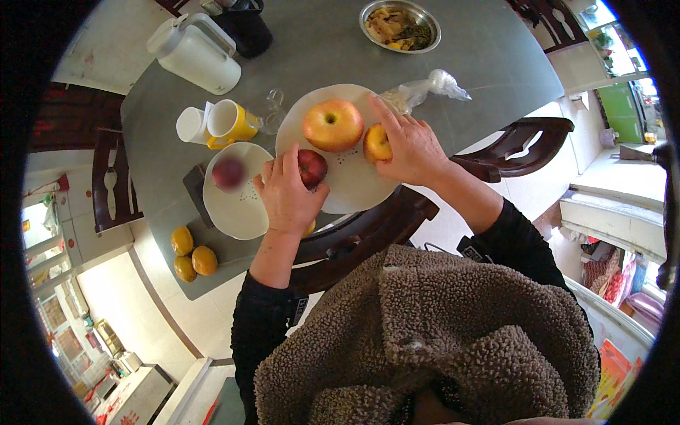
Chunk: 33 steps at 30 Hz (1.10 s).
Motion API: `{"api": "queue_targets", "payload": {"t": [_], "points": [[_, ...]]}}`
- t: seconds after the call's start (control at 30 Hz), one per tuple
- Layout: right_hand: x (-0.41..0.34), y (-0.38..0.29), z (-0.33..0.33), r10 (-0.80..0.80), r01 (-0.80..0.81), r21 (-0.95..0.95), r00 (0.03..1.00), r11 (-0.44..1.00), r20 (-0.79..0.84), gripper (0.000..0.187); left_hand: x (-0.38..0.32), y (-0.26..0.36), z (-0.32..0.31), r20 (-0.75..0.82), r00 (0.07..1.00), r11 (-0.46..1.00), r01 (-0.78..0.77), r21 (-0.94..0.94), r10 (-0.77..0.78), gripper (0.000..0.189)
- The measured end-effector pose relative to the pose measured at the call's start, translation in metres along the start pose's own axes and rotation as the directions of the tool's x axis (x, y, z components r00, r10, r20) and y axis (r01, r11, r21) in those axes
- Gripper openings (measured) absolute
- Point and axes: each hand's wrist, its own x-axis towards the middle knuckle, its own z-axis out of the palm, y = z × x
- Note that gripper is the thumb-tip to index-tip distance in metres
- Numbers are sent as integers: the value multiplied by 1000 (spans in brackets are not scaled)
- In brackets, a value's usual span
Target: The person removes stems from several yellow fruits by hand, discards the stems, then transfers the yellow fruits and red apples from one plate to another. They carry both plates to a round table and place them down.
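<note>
My left hand (291, 194) has its fingers and thumb around a dark red apple (312, 169) at the left side of a large white plate (356, 194). On that plate's right side, my right hand (417, 149) grips a smaller yellow-red apple (376, 144), its index finger stretched along the rim. Between the hands, towards the far side, sits a large yellow-red apple (333, 126). A white bowl (239, 223) stands left of the plate, partly behind my left hand. In it lies a blurred dark red round fruit (228, 173). Small dark dots mark both dishes.
Yellow fruits (204, 260) lie near the grey table's left corner. Beyond the bowl stand a yellow mug (228, 119), a white cup (192, 126), a clear glass cup (271, 114) and a white jug (199, 56). A metal bowl of food (399, 26) and a knotted plastic bag (441, 85) are farther back.
</note>
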Motion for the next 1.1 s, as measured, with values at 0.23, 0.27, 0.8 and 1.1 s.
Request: {"api": "queue_targets", "payload": {"t": [0.23,0.27,0.8,1.1], "points": [[2,-1,8,46,-48,-35,997,998,-56,104,4,-5,6,-61,998,1000,17,-9,-17,81],[1,-1,8,44,-45,-40,998,998,-43,104,5,-5,7,-61,998,1000,10,-9,-11,81],[3,5,0,11,-10,18,1000,1000,-10,106,73,32,0,168,985,998,-51,27,45,102],[2,6,-3,-45,46,3,994,999,-101,102,72,21,-1,157,976,980,-124,-154,148,94]]}}
